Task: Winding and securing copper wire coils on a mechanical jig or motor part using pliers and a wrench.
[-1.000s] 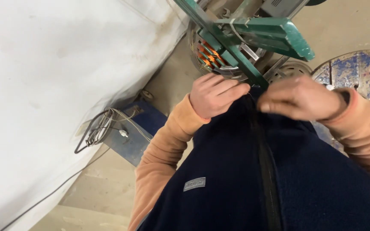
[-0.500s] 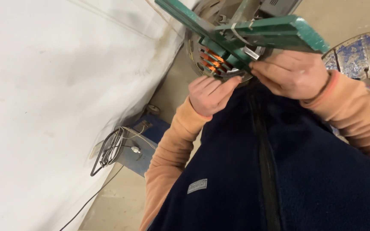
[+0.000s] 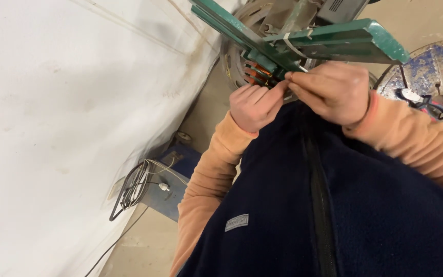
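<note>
A green metal frame (image 3: 334, 38) stands over a round motor stator (image 3: 244, 56) with orange copper windings (image 3: 255, 72). My left hand (image 3: 255, 105) is curled just below the windings, its fingertips touching those of my other hand. My right hand (image 3: 331, 92) pinches a thin pale strip (image 3: 289, 43) that runs up around a green bar of the frame. Both hands meet under the frame's lower edge, above my dark blue vest with its black zip. What my left fingers hold is hidden.
A white wall (image 3: 67, 113) fills the left side. A blue box (image 3: 173, 177) with coiled cables (image 3: 134, 187) sits on the floor beside it. A round blue-and-white spool (image 3: 431, 72) with a small clip and wires on it lies at the right.
The view has shifted down and closer to the frame. My right hand has moved left under the green frame to meet my left hand at the windings.
</note>
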